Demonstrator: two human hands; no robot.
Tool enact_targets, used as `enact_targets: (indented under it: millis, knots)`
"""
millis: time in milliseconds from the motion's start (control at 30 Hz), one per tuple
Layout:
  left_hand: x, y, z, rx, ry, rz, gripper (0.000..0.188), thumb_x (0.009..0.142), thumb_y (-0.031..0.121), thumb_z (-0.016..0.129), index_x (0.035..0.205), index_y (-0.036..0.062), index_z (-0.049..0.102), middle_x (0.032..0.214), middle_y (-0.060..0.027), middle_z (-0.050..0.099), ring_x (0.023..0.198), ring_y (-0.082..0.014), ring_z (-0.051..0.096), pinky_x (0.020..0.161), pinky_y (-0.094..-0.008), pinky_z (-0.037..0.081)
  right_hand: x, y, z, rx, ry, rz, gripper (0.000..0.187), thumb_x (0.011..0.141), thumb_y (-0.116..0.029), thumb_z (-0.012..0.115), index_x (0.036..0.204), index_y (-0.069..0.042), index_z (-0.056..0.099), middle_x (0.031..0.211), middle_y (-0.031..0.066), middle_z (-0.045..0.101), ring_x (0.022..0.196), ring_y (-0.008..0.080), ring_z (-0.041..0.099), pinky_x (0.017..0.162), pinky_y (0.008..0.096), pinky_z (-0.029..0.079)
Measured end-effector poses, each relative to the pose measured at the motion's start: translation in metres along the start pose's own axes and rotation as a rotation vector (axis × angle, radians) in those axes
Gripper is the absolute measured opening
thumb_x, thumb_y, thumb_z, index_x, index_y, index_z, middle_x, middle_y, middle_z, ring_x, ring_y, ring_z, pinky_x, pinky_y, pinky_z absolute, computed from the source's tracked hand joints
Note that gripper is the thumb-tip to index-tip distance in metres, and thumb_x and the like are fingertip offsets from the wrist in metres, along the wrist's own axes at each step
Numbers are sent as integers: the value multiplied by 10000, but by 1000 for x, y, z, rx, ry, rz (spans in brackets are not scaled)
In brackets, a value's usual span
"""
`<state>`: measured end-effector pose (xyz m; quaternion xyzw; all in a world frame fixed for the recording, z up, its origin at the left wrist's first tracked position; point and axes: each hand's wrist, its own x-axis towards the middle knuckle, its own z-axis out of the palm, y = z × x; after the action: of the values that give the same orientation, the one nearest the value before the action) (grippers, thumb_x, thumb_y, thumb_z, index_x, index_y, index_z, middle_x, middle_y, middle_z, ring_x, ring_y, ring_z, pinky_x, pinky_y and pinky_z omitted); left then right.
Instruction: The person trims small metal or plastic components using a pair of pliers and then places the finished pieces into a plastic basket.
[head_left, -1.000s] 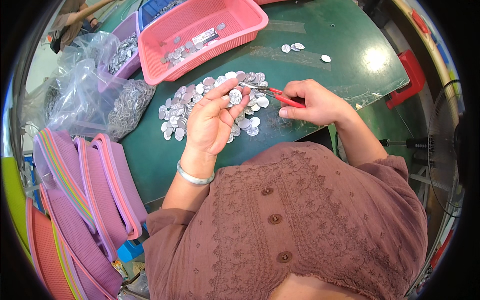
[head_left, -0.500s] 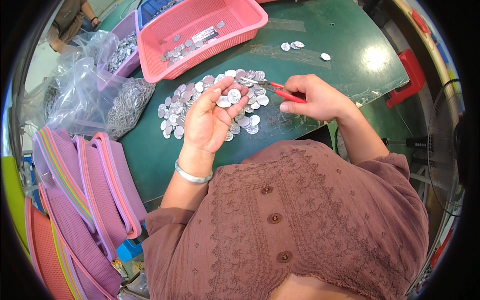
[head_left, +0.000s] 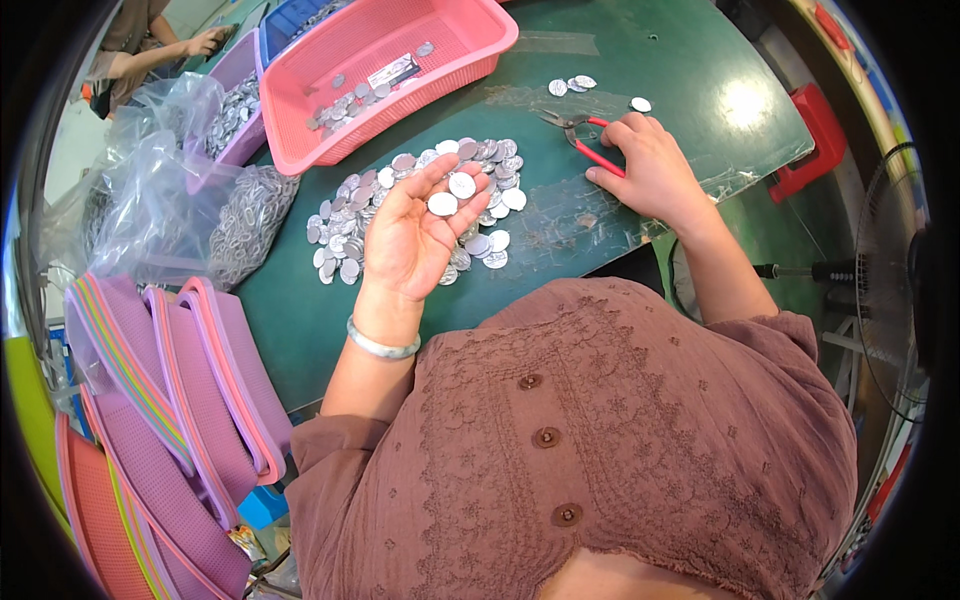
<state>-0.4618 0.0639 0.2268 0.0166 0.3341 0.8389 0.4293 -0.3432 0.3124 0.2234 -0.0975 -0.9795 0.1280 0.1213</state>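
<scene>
My left hand [head_left: 405,245] is turned palm up over a pile of silvery round metal discs [head_left: 345,222]. Two discs rest on its fingers: an upper one [head_left: 461,186] and a lower one [head_left: 442,204]. To the right, my right hand [head_left: 655,172] grips red-handled pliers [head_left: 601,159] above the green table. Their metal jaws are spread and hold nothing, pointing left toward the far side of the pile. Beyond the pliers lie a small group of discs [head_left: 573,85] and a single disc [head_left: 640,104].
A pink basket [head_left: 400,112] with some discs stands beyond the pile. At left are a clear bag of metal links [head_left: 250,225], a purple basket [head_left: 240,140] and stacked baskets [head_left: 230,370]. A red clamp [head_left: 808,145] grips the table's right edge. Another person's hand [head_left: 205,42] shows far left.
The pliers have moved right, away from my left hand, and their handles and jaws have spread. Both discs stay on my left fingers. The other person's arm has reached forward.
</scene>
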Motion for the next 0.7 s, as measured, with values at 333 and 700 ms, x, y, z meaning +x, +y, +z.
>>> enact_targets:
  millis: [333, 700]
  knots:
    - [-4, -2, 4, 121, -1, 34, 328, 892, 33, 414, 1187, -108, 416, 1173, -234, 497, 1103, -328, 509, 957, -417, 435, -4, -1, 9, -104, 61, -47, 518, 697, -331, 691, 1101, -51, 527, 1122, 147, 491, 1103, 317, 424, 912, 423, 343]
    - [-11, -4, 9, 81, 74, -25, 276, 883, 8, 390, 1126, -108, 448, 1107, -180, 518, 1008, -244, 569, 862, -316, 510, 20, -60, 8, 701, 55, -424, 281, 732, -160, 670, 988, -59, 612, 1088, 141, 552, 1018, 301, 524, 875, 378, 417]
